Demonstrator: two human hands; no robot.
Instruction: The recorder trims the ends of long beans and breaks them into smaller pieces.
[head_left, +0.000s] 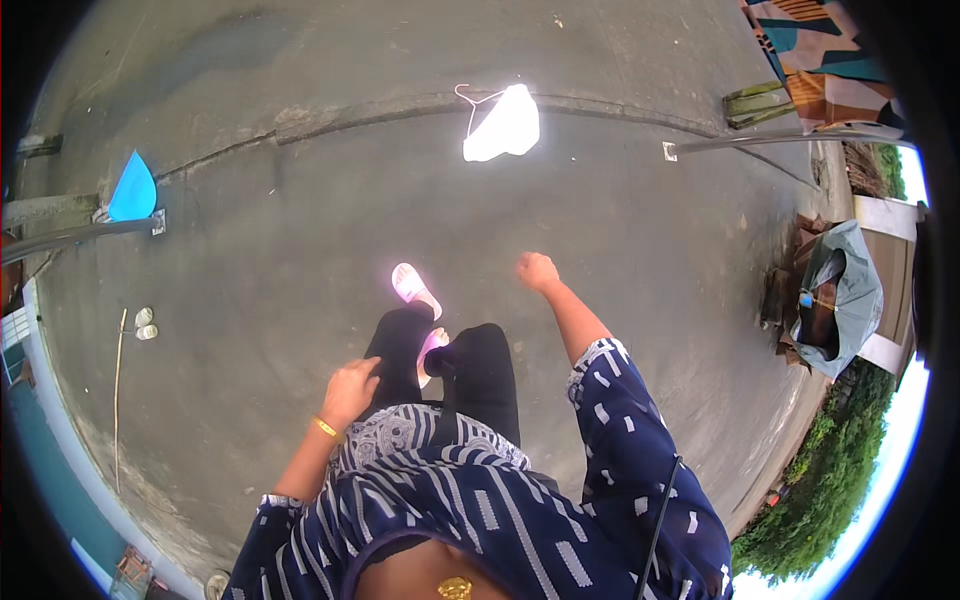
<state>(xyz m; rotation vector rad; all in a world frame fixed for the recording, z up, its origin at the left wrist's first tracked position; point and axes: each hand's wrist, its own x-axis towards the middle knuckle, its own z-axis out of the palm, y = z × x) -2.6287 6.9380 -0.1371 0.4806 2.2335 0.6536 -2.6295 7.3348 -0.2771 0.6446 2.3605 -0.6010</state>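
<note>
My left hand (351, 391), with a yellow band at the wrist, hangs beside my left thigh. Its fingers are loosely bent and the thumb stands apart; nothing shows in it. Out over the concrete floor to the right, my right hand (538, 271) is curled into a fist, and I see nothing held in it. Ahead of me a bright white cloth (507, 127) appears to lie on the floor, too overexposed to show detail. A thin clothes hanger (472, 106) sticks out of its left side, the hook pointing away from me.
Metal poles rise from base plates at left (156, 223) and right (670, 151). A patterned cloth (832, 67) hangs at upper right. Bluish item (135, 191), thin stick (119, 397) and pale shoes (145, 324) are at left. A grey cover (855, 300) drapes a pile at right. A crack crosses the concrete.
</note>
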